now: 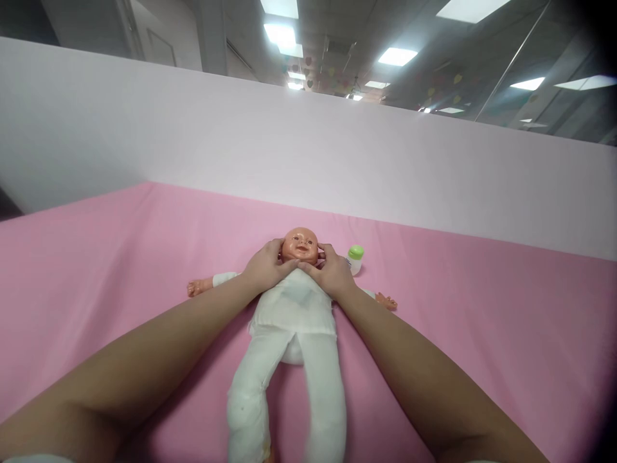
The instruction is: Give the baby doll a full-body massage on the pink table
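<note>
A baby doll [295,312] with a white cloth body lies on its back, face up, its arms spread out sideways. My left hand [266,265] is wrapped round the left side of its head and neck, the thumb on the upper chest below the chin. On the opposite side, my right hand [334,270] grips in the same way, and the two thumbs almost meet. The fingertips behind the doll's head are partly hidden. Just right of my right hand stands a small clear bottle [355,260] with a green cap, partly covered by the hand.
The doll lies on a pink sheet [463,321] with some creases. Behind it rises a white padded wall [289,154], which also runs along the left. Above the wall, ceiling lights and glass panes show.
</note>
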Tool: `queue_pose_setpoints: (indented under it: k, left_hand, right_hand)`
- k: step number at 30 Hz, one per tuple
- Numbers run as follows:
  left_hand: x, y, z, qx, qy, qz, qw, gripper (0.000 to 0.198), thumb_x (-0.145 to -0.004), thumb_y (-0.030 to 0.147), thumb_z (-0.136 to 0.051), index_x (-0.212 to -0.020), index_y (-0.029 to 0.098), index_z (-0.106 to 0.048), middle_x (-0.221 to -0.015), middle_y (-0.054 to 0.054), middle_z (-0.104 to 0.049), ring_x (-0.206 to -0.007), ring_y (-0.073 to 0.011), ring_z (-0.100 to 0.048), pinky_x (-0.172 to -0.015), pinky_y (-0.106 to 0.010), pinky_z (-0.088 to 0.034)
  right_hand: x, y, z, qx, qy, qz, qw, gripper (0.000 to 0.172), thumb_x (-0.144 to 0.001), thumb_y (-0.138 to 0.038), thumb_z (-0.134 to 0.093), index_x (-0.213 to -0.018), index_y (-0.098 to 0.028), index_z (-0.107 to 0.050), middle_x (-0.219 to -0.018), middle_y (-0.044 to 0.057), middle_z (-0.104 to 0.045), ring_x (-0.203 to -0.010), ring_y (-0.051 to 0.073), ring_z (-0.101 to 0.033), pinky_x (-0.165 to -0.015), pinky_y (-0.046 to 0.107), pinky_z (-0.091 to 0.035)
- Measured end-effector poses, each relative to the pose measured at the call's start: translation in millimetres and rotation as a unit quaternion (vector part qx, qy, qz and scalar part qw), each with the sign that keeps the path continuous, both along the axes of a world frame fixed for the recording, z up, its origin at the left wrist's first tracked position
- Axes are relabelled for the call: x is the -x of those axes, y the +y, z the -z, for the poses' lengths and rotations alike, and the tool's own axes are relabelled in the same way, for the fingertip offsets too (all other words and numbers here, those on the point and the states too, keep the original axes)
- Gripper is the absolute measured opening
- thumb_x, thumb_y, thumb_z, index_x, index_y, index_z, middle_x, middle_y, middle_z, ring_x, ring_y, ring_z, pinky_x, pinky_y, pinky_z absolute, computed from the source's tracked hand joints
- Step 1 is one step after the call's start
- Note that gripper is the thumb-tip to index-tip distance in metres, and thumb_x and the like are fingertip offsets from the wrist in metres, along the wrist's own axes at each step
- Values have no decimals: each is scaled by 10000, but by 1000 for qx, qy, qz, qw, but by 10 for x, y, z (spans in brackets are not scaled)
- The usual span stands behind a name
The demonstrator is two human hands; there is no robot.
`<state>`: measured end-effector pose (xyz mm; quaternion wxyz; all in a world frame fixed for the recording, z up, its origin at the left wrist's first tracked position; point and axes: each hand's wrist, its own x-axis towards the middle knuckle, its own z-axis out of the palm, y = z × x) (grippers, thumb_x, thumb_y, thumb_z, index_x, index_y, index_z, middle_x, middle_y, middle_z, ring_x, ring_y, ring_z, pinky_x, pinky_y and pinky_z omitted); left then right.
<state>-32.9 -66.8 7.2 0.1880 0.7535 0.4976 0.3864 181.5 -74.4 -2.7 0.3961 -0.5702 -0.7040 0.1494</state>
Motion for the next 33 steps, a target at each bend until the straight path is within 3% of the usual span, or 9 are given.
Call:
queue_pose_setpoints:
  k: [4, 8, 14, 22, 25, 28, 33]
  left_hand:
    - [6, 9, 13, -6, 9, -4, 1000, 592, -887, 607, -654, -1353, 247, -591, -1287, -97, -678, -1084, -286, -683, -875, -388, -572]
    - [11, 16, 13, -13, 13, -12, 1000, 537, -937, 588, -592, -1353, 248, -581, -1277, -87, -689, -1073, -279, -687, -873, -392, -558]
    - [29, 53, 34, -5, -13, -6, 1000, 509, -995, 620, -481, -1331, 253, -593, -1262, -72, -709, -1072, -278, -688, -901, -405, -537]
    - [55, 100, 73, 3, -29, -18, 999, 526, -1050, 594, -347, -1358, 239, -584, -1284, -80, -707, -1137, -277, -668, -981, -428, -508]
    - [44, 71, 56, 3, -23, -8, 1000, 536, -992, 642, -477, -1333, 246, -598, -1277, -75, -706, -1111, -282, -678, -937, -410, -530]
    - [26, 38, 36, 6, -15, -4, 1000, 607, -913, 651, -614, -1360, 242, -569, -1298, -78, -693, -1112, -287, -683, -898, -389, -550]
    - [1, 14, 21, 12, 4, -24, 1000, 629, -888, 627, -652, -1372, 236, -556, -1301, -88, -690, -1080, -286, -697, -860, -382, -559]
  right_hand:
    - [-2, 15, 9, 0, -17, 11, 1000, 800, -775, -784, -711, -1342, -240, -556, -1037, 69, -775, -951, 265, -736, -815, 373, -562]
    - [-27, 26, 9, -8, -50, -2, 999, 663, -914, -699, -615, -1398, -251, -543, -1097, 91, -775, -984, 276, -737, -849, 386, -547]
    - [-42, 49, 37, -31, -33, -20, 999, 518, -1012, -580, -524, -1423, -267, -566, -1159, 75, -775, -1052, 256, -732, -932, 375, -534]
    - [-55, 95, 78, -45, -24, -13, 999, 474, -1088, -483, -345, -1423, -239, -576, -1277, 83, -737, -1162, 244, -695, -1025, 386, -500]
    - [-52, 71, 64, -38, -26, -16, 999, 496, -1049, -555, -441, -1415, -245, -564, -1194, 80, -765, -1068, 249, -728, -954, 383, -536]
    - [-37, 24, 28, -22, -31, -13, 999, 670, -897, -685, -650, -1397, -249, -550, -1064, 65, -788, -966, 257, -749, -864, 372, -563]
    - [-5, -17, -19, -3, -36, 13, 999, 770, -825, -755, -684, -1375, -235, -541, -1010, 73, -790, -996, 280, -747, -857, 391, -562]
